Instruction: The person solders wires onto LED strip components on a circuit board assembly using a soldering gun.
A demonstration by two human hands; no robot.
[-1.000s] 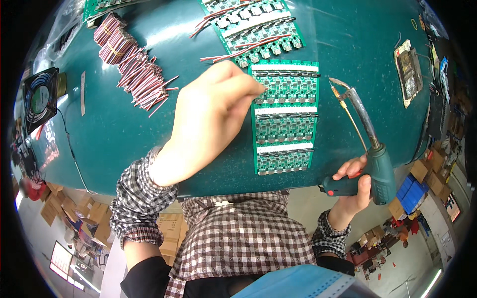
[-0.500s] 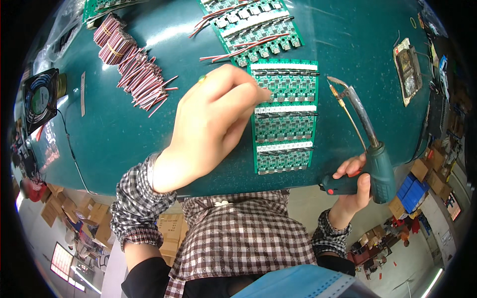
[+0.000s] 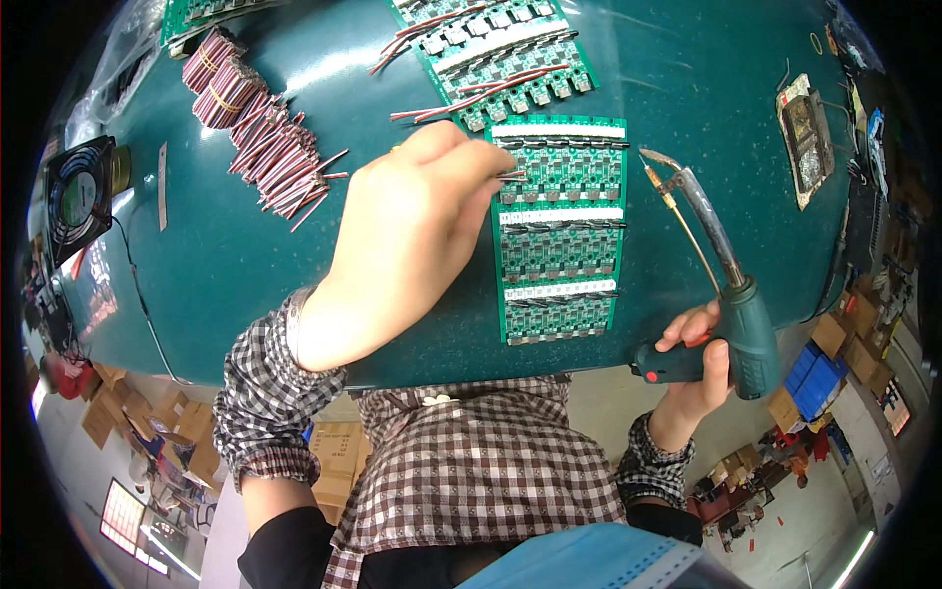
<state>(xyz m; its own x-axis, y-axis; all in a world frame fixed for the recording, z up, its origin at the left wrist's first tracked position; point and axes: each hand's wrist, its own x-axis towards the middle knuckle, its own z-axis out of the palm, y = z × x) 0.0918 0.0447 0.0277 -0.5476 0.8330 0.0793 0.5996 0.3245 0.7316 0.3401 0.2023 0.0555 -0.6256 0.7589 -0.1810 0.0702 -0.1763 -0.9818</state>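
Green circuit boards (image 3: pixel 561 250) lie just right of the arched left hand (image 3: pixel 407 221), whose fingertips pinch thin wires (image 3: pixel 513 177) over their edge. Farther right, the right hand (image 3: pixel 699 391) grips a soldering gun (image 3: pixel 754 339), tip forward.

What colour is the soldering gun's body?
The soldering gun's body is dark green, best seen in the head view.

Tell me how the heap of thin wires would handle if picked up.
The loose wires would probably scatter, lying jumbled with ends sticking out. The yellow-banded bundle likely lifts as one. The loose wires also seem fairly stiff, since most lie nearly straight.
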